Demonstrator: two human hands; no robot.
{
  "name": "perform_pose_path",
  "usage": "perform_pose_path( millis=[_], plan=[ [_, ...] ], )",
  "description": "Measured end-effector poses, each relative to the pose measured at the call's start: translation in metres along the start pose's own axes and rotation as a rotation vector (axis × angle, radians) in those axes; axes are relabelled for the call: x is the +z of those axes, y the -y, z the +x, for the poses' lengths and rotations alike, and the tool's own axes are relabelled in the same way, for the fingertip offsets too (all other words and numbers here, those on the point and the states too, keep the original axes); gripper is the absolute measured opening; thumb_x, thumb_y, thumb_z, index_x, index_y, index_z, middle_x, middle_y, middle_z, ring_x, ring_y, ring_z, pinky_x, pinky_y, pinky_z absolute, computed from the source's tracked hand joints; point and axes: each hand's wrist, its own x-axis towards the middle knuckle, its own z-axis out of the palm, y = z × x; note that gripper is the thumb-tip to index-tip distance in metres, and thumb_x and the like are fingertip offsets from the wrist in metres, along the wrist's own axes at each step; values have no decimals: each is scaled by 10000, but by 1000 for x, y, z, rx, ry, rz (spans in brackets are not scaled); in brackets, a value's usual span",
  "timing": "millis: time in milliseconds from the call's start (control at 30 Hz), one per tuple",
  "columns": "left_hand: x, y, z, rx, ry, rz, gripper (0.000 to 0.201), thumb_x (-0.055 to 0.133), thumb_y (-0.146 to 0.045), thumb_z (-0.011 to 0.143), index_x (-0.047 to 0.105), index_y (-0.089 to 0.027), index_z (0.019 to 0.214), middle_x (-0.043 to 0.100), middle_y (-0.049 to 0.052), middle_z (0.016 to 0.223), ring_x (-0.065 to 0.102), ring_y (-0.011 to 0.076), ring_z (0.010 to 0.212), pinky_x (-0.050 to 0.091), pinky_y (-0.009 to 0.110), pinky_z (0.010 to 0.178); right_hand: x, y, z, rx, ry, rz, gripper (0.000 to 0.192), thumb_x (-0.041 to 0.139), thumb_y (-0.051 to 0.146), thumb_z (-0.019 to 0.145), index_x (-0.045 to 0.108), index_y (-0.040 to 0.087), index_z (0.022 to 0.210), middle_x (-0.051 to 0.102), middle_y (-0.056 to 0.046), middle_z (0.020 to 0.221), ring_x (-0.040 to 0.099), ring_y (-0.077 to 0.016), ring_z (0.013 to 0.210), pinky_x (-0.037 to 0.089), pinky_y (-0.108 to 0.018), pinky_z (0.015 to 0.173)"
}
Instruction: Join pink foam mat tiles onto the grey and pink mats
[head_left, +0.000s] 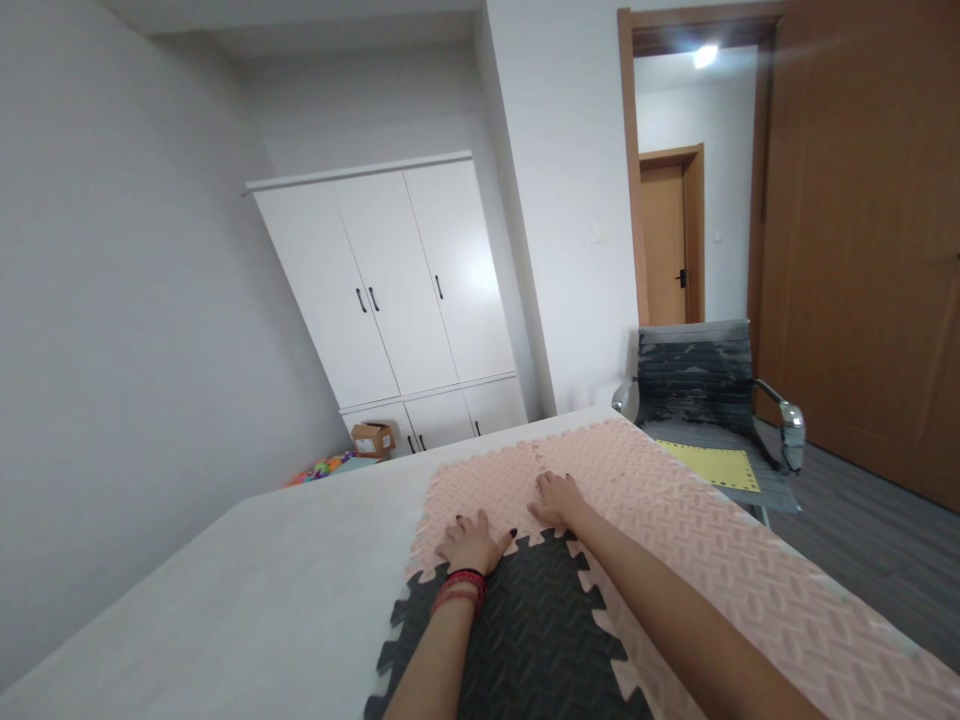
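A: Where are the hands?

B: Both lie flat, fingers spread, holding nothing. The left hand (474, 541) presses on the pink foam mat tile (480, 485) right at the toothed seam where it meets the dark grey foam mat tile (525, 620); the wrist carries red and black bands (459, 590).

A: And the other?

B: The right hand (559, 498) rests palm down on the pink foam just beyond and to the right of the left hand, close to it but apart.

A: What's underneath?

B: A white bed surface (247, 590), running out to the left of the left hand. Past the right hand stands a grey office chair (697, 385) with a yellow sheet (712, 465) on its seat. Far beyond the fingertips is a white wardrobe (397, 290).
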Motion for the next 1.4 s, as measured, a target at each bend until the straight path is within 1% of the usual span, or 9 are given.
perform_pose_path(
  millis=[267,433,567,667,867,967,1133,1300,1400],
  plan=[
    [1,1,0,-15,13,-4,843,264,-702,733,210,-216,1419,221,211,1487,211,459,1327,274,649,944,12,0,42,31,53,-21,619,340,434,836,342,108,1363,308,-151,1459,241,-235,1346,148,-483,1077],
    [3,3,0,-6,-8,12,838,259,-694,734,204,-216,1420,240,206,1482,218,446,1328,273,630,953,28,1,46,85,61,-17,647,271,458,855,313,77,1377,292,-190,1456,261,-280,1335,106,-542,1066],
    [3,3,0,-12,-6,17,843,254,-701,731,211,-214,1418,244,213,1479,228,453,1321,283,634,936,20,2,54,70,59,-26,592,320,468,842,438,105,1296,441,-207,1356,398,-298,1242,62,-573,1055],
    [4,3,2,-8,-15,12,861,243,-715,725,204,-207,1420,241,222,1477,222,458,1322,281,642,930,14,2,66,64,29,-35,542,327,428,846,467,113,1264,470,-204,1328,437,-290,1201,95,-579,1042],
    [6,4,3,7,-9,14,879,239,-724,716,194,-201,1421,240,225,1476,224,467,1320,268,647,944,26,2,81,90,-15,-34,587,347,393,836,390,71,1325,376,-205,1405,334,-281,1288,166,-525,1045],
    [7,4,3,12,-6,19,884,221,-728,717,184,-199,1424,238,225,1477,218,465,1323,253,654,954,31,5,84,125,-16,-33,596,329,420,841,427,43,1292,433,-236,1348,390,-306,1239,236,-520,1004],
    [8,5,6,22,-2,28,885,222,-722,723,165,-188,1427,232,231,1477,212,470,1322,255,658,953,26,9,98,142,-4,-59,533,402,418,817,526,62,1194,535,-247,1224,489,-332,1118,245,-527,984],
    [8,4,9,27,-16,37,866,218,-698,739,169,-170,1424,235,248,1469,217,477,1318,242,654,967,30,6,117,133,-30,-65,565,382,330,835,362,111,1355,340,-191,1430,309,-296,1301,147,-518,1052],
    [10,5,13,37,-15,40,878,209,-710,734,164,-169,1424,232,254,1468,220,477,1317,230,650,979,42,2,127,146,-28,-39,593,343,406,859,352,90,1361,332,-193,1435,252,-284,1335,146,-509,1060]
  ],
)
